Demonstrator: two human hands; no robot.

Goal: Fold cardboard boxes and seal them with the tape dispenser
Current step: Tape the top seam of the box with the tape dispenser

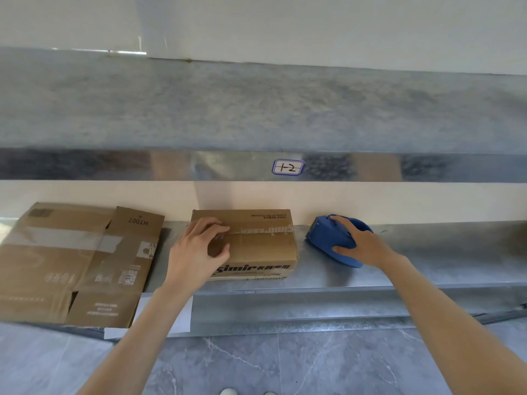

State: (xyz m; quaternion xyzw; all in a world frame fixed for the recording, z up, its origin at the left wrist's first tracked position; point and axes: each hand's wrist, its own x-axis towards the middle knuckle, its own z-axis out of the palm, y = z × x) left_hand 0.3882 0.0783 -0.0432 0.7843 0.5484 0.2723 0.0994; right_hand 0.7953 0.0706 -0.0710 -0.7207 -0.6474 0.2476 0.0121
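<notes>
Box [251,243] sits on the shelf [427,260], left hand [196,246] curled round its left end, right hand [359,246] gripping the dispenser [328,238] just right of it, so I'd pin the box down and pull tape straight along the seam.

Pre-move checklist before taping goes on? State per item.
1. Box folded, top flaps shut: ok.
2. Left hand holds the box's left end: ok.
3. Right hand grips the tape dispenser, which rests on the shelf right of the box: ok.
4. Tape strip along the top seam: present; whether it wraps over the ends, cannot tell.
5. Tape left on the roll: cannot tell.
6. Flattened cardboard lies left of the box, apart from it: ok.
</notes>
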